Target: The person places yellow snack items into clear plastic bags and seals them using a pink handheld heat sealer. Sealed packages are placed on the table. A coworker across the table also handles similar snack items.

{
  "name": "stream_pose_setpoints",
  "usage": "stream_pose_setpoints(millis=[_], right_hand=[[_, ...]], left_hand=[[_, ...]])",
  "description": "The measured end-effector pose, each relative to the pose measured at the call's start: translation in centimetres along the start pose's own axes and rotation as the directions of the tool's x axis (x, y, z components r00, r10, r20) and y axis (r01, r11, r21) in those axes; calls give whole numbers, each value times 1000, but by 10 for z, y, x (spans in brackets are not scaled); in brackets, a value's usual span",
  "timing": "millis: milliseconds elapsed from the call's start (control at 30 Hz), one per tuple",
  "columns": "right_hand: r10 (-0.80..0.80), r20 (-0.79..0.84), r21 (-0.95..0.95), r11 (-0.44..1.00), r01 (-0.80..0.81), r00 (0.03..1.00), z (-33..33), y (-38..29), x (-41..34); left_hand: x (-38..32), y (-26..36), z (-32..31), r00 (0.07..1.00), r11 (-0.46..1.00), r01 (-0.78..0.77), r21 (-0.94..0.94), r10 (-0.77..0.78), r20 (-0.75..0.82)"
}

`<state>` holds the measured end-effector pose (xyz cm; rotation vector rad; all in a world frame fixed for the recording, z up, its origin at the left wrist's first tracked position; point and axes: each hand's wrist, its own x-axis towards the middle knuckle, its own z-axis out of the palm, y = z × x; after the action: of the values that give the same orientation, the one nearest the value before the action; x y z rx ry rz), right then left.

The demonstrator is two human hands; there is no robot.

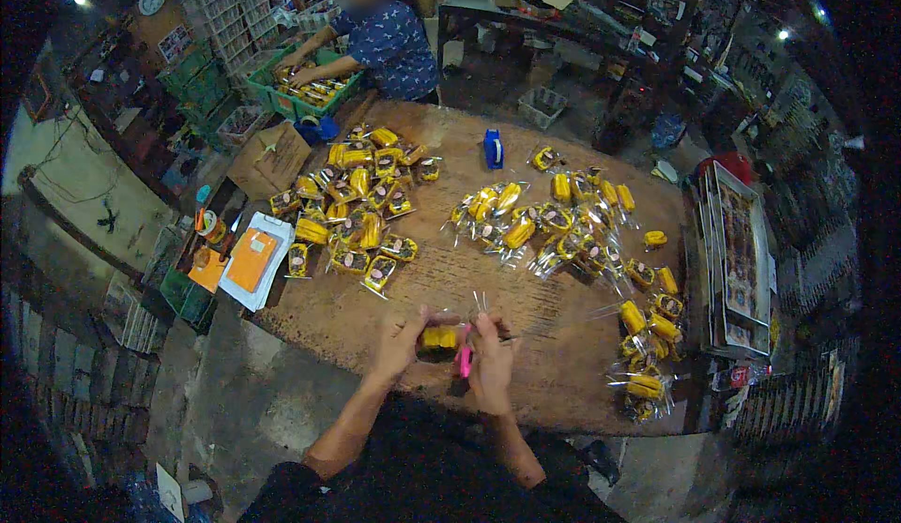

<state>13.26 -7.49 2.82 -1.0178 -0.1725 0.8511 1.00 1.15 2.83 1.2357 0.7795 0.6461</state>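
My left hand (400, 343) grips a small yellow packet (439, 337) over the near edge of the wooden table. Close beside it, my right hand (491, 361) is closed around a bright pink implement (464, 360), whose exact kind I cannot tell. Thin pale strips (481, 301) stick up above the right fingers. Beyond my hands lie heaps of clear-wrapped yellow packets, one on the left (359, 182), one at the middle right (563, 224). More wrapped packets (644, 386) are along the right edge. Some show dark contents and a round label.
A blue tape dispenser (494, 150) stands towards the table's far side. On the left are a cardboard box (271, 161) and papers with an orange pad (252, 259). Stacked trays (735, 263) stand at right. Across the table, a person (391, 44) reaches into a green crate (271, 94).
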Motion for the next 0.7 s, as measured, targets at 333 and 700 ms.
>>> stream_pose_setpoints(millis=[333, 700], right_hand=[[-102, 295, -772, 560, 300, 950, 19, 11, 5], [-252, 742, -663, -421, 620, 622, 85, -24, -44]], left_hand=[[6, 22, -119, 972, 905, 83, -418, -166, -166], [8, 65, -248, 985, 883, 92, -461, -149, -89]])
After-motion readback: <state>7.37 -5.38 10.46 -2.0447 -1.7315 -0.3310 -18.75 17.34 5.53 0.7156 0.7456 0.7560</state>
